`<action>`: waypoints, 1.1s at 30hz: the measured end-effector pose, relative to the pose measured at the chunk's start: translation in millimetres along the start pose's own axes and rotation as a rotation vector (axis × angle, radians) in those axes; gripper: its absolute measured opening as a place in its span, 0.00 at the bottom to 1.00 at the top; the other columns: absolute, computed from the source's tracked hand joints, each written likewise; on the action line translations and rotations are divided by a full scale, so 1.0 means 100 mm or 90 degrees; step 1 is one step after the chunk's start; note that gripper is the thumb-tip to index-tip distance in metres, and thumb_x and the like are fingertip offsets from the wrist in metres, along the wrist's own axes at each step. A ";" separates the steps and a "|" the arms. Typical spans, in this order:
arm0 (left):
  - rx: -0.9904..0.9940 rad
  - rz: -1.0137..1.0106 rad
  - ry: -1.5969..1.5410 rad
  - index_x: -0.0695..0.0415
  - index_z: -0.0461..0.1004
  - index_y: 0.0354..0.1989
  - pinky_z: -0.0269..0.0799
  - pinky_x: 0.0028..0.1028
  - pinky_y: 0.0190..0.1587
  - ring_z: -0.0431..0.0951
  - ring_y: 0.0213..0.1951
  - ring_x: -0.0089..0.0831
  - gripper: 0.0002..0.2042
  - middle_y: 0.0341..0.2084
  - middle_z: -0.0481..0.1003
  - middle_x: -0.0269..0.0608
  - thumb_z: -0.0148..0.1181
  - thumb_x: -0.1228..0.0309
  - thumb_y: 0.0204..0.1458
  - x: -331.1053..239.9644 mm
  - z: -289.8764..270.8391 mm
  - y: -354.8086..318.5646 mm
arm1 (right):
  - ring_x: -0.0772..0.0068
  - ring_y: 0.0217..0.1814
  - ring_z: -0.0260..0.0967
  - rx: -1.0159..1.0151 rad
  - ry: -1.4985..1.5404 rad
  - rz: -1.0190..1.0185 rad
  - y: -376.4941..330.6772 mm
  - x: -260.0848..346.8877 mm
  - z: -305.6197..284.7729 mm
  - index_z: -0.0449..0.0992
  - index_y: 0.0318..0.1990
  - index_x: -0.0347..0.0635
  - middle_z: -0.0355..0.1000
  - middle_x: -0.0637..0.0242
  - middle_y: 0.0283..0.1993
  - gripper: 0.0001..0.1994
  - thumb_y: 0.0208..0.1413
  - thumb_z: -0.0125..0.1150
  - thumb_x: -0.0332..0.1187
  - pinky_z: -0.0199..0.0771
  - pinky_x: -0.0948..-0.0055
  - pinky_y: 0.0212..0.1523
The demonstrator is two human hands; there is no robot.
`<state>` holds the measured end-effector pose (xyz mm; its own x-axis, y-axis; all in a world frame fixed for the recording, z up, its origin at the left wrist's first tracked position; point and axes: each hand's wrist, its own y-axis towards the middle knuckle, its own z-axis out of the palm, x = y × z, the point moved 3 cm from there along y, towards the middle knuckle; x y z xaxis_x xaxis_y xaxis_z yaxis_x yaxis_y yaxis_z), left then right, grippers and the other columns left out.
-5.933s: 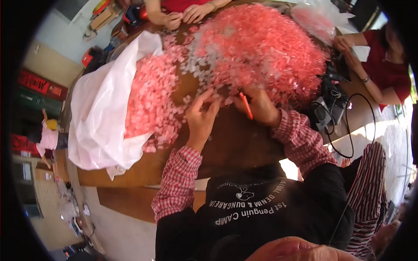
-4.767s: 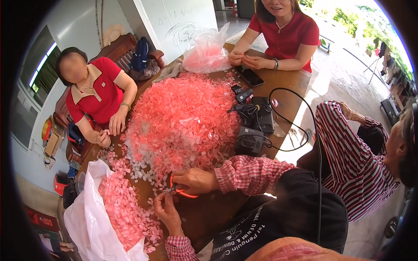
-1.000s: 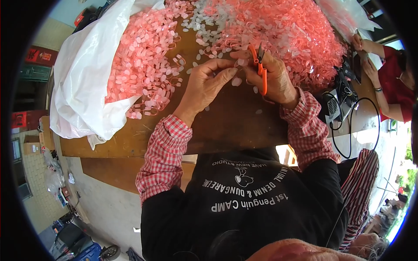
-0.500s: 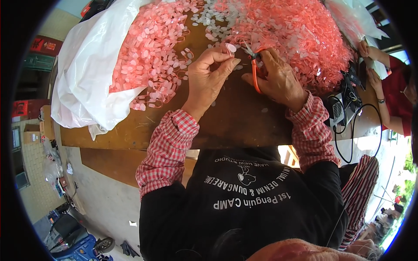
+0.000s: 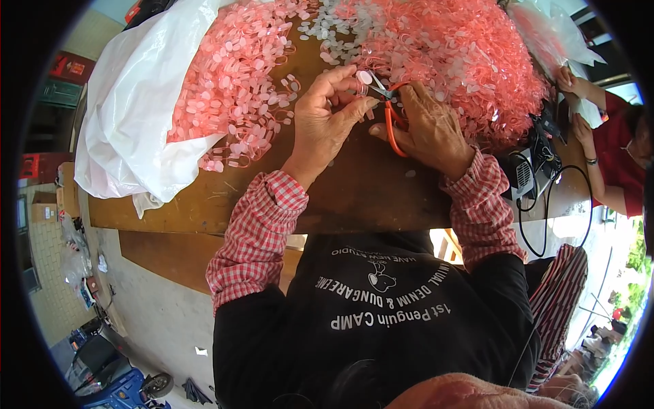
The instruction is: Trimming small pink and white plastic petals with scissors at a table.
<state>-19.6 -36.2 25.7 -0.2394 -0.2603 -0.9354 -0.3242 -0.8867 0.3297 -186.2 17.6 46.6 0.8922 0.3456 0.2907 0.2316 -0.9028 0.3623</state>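
Between the thumb and fingers of my left hand (image 5: 325, 121) is a small pink plastic loop with a round flat disc (image 5: 364, 78). My right hand (image 5: 436, 126) grips a pair of orange-handled scissors (image 5: 391, 129). Their blades are spread and reach to the pink piece beside my left fingertips. Left of my hands lies a heap of loose pink pieces with discs (image 5: 231, 82). A larger tangled mound of pink pieces (image 5: 463, 61) rises behind my right hand.
A white plastic sack (image 5: 136, 109) lies on the left of the brown table (image 5: 272, 204). Whitish scraps (image 5: 334, 34) are strewn between the heaps. At right sit a small grey device (image 5: 521, 174) and a black cable (image 5: 591, 204). Another person's hands (image 5: 578, 102) work at the far right.
The scissors have moved left, bringing their spread blades up to the pink piece. My left hand has stayed almost in place, with the pink piece tilted a little differently.
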 end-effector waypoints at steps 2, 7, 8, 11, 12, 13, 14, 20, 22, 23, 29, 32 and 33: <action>0.006 -0.006 0.049 0.65 0.69 0.52 0.76 0.20 0.37 0.78 0.35 0.22 0.19 0.38 0.74 0.39 0.63 0.80 0.51 0.02 0.00 0.00 | 0.49 0.29 0.70 -0.010 0.001 -0.005 0.00 0.00 0.00 0.67 0.41 0.33 0.66 0.55 0.36 0.28 0.45 0.70 0.50 0.71 0.58 0.26; 0.045 -0.002 0.095 0.63 0.69 0.53 0.75 0.18 0.35 0.77 0.34 0.19 0.21 0.36 0.74 0.36 0.65 0.80 0.49 0.05 0.01 0.01 | 0.52 0.27 0.73 -0.010 -0.020 0.000 0.00 0.02 0.02 0.69 0.38 0.36 0.68 0.57 0.35 0.30 0.46 0.65 0.58 0.73 0.58 0.25; 0.045 -0.001 0.094 0.63 0.69 0.53 0.75 0.18 0.35 0.77 0.34 0.19 0.21 0.36 0.74 0.36 0.65 0.80 0.49 0.04 0.01 0.01 | 0.52 0.28 0.74 -0.011 -0.020 0.005 -0.01 0.03 0.02 0.69 0.38 0.36 0.68 0.57 0.36 0.29 0.46 0.65 0.57 0.73 0.58 0.25; 0.053 -0.029 0.071 0.63 0.70 0.51 0.75 0.18 0.34 0.76 0.33 0.18 0.20 0.36 0.74 0.35 0.66 0.80 0.49 0.03 0.02 0.01 | 0.49 0.28 0.72 -0.014 -0.016 0.010 0.00 0.06 0.02 0.68 0.39 0.35 0.67 0.55 0.36 0.29 0.47 0.66 0.54 0.72 0.57 0.25; 0.050 -0.042 0.060 0.63 0.70 0.50 0.75 0.18 0.33 0.75 0.32 0.17 0.19 0.35 0.74 0.35 0.66 0.80 0.48 0.05 0.02 0.00 | 0.48 0.27 0.71 -0.017 -0.009 0.012 -0.01 0.08 0.02 0.67 0.39 0.34 0.67 0.54 0.35 0.28 0.46 0.68 0.51 0.71 0.57 0.24; 0.047 -0.053 0.050 0.63 0.70 0.49 0.75 0.18 0.33 0.75 0.32 0.17 0.19 0.35 0.74 0.35 0.66 0.79 0.48 0.07 0.01 0.01 | 0.48 0.27 0.71 -0.018 -0.011 0.009 -0.01 0.09 0.03 0.67 0.39 0.34 0.67 0.54 0.35 0.28 0.46 0.68 0.51 0.71 0.57 0.24; 0.044 -0.049 0.049 0.63 0.70 0.49 0.75 0.18 0.33 0.75 0.32 0.17 0.19 0.35 0.74 0.35 0.66 0.79 0.48 0.08 0.00 0.01 | 0.48 0.27 0.71 -0.021 -0.037 0.016 -0.02 0.10 0.04 0.66 0.39 0.34 0.67 0.53 0.34 0.28 0.47 0.67 0.51 0.71 0.57 0.24; 0.041 -0.068 -0.001 0.63 0.71 0.46 0.75 0.18 0.33 0.74 0.31 0.16 0.18 0.34 0.73 0.33 0.68 0.79 0.47 0.10 -0.01 0.02 | 0.48 0.26 0.70 -0.012 -0.086 0.054 -0.03 0.14 0.07 0.65 0.37 0.35 0.65 0.53 0.32 0.26 0.49 0.66 0.51 0.70 0.57 0.23; 0.045 -0.063 0.039 0.63 0.71 0.45 0.75 0.18 0.32 0.74 0.30 0.16 0.18 0.34 0.72 0.33 0.68 0.78 0.46 0.09 -0.03 0.03 | 0.48 0.26 0.70 -0.025 -0.089 0.048 -0.03 0.17 0.06 0.64 0.36 0.36 0.65 0.53 0.31 0.25 0.49 0.66 0.50 0.70 0.57 0.23; 0.043 -0.061 0.038 0.63 0.71 0.45 0.75 0.18 0.32 0.74 0.30 0.16 0.18 0.34 0.72 0.33 0.68 0.78 0.46 0.09 -0.03 0.03 | 0.49 0.26 0.70 -0.026 -0.097 0.051 -0.03 0.18 0.04 0.64 0.35 0.37 0.65 0.54 0.31 0.25 0.49 0.66 0.50 0.70 0.57 0.23; 0.054 -0.094 0.022 0.63 0.70 0.44 0.75 0.18 0.31 0.74 0.30 0.16 0.17 0.32 0.72 0.33 0.68 0.79 0.46 0.07 -0.03 0.03 | 0.50 0.26 0.71 -0.035 -0.084 0.050 -0.01 0.18 0.02 0.65 0.35 0.38 0.66 0.55 0.30 0.24 0.48 0.67 0.50 0.70 0.58 0.23; 0.053 -0.094 0.001 0.64 0.70 0.44 0.76 0.19 0.31 0.74 0.30 0.16 0.17 0.32 0.72 0.34 0.68 0.79 0.46 0.08 -0.03 0.03 | 0.55 0.26 0.71 -0.038 -0.103 0.036 -0.01 0.14 0.05 0.66 0.33 0.39 0.66 0.58 0.30 0.25 0.47 0.66 0.53 0.71 0.61 0.24; 0.061 -0.093 0.010 0.64 0.70 0.44 0.76 0.19 0.31 0.74 0.31 0.16 0.17 0.32 0.72 0.34 0.68 0.80 0.46 0.07 -0.03 0.04 | 0.59 0.26 0.71 -0.032 -0.127 0.027 -0.01 0.13 0.06 0.68 0.32 0.40 0.66 0.61 0.30 0.26 0.47 0.65 0.56 0.72 0.65 0.25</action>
<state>-19.6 -42.6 19.6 -0.1700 -0.1379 -0.9757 -0.4402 -0.8753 0.2004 -173.0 21.6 44.5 0.9610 0.2459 0.1265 0.1776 -0.8995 0.3993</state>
